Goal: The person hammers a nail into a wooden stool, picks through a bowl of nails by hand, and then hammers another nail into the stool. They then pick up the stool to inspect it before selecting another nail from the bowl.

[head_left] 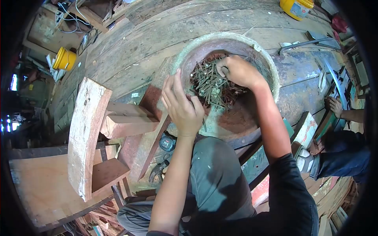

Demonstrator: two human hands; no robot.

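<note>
A wide round basin (pixel 275 74) with a worn, pale rim holds a heap of rusty nails (pixel 210 84). My right hand (pixel 238 71) reaches inside, its fingers curled at the heap's upper right edge; what they grip is hidden. By the basin's left rim is my left hand (pixel 182 103), with fingers stretched upward and nothing in its grasp. Reddish-brown dust (pixel 240 118) coats the basin's lower inside.
A wooden piece with a curved white board (pixel 84 137) stands at left. Below my left hand lie a drill (pixel 167 142) and a hammer (pixel 158 171). Yellow buckets (pixel 65 59) sit on the plank floor (pixel 130 55). Another person's hand (pixel 336 107) is at right.
</note>
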